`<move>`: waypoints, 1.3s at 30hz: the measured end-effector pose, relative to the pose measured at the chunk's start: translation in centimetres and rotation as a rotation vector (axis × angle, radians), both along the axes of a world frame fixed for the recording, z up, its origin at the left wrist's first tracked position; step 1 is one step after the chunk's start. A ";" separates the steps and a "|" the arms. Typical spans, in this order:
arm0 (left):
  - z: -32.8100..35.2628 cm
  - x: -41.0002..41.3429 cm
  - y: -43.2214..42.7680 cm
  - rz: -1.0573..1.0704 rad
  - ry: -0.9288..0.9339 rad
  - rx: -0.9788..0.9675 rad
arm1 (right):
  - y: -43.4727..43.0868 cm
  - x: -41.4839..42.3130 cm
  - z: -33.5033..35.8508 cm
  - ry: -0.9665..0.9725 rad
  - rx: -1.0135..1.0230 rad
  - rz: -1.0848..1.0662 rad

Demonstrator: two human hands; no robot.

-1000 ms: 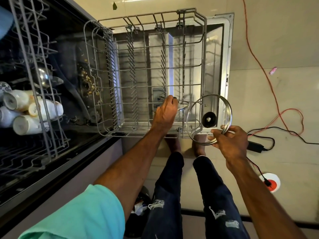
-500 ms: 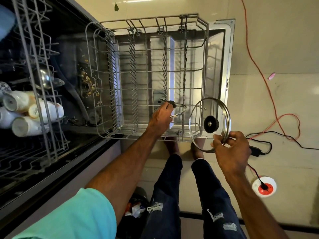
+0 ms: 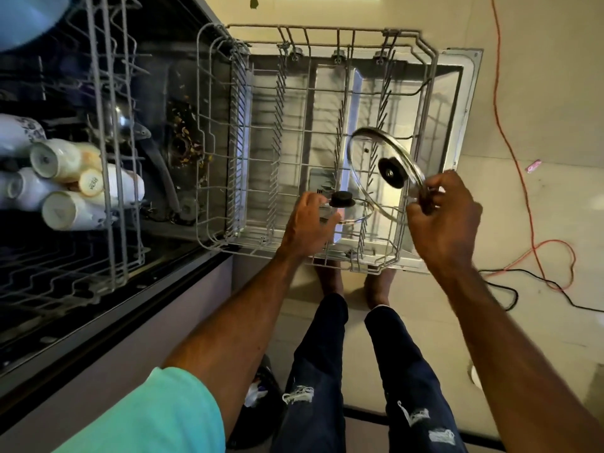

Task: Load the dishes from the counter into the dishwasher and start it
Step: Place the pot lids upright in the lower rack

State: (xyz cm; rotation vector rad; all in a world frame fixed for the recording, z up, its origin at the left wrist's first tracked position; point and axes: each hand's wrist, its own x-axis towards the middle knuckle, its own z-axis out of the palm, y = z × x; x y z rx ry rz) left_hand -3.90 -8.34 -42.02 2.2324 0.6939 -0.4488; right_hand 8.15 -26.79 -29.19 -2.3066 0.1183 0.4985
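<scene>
- Large glass lid (image 3: 390, 171): tilted on edge over the tines of the lower rack (image 3: 240, 142), black knob facing up and toward the camera.
- Right hand (image 3: 441, 220): fingers and thumb curled, pinching that lid's metal rim at its near-right edge.
- Small glass lid (image 3: 346, 209): nearly flat, low in the rack, just left of the right hand and touching the left hand (image 3: 309, 223).
- Left hand: fingers curled at this lid's left rim, holding it.
- Cups (image 3: 58, 158): on their sides in the upper rack (image 3: 108, 158), well left of both hands.
</scene>
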 end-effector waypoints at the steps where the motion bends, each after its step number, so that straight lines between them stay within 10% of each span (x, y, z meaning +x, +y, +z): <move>1: -0.1 -0.2 0.3 0.035 0.030 0.008 | 0.6 0.8 -0.3 -0.022 -0.008 0.054; 12: -0.7 0.8 2.9 0.243 0.097 -0.017 | 5.8 6.1 -6.6 -0.089 -0.033 0.660; 39: -1.0 5.1 5.5 0.223 -0.153 0.041 | 5.6 10.5 -4.8 -0.057 -0.071 1.010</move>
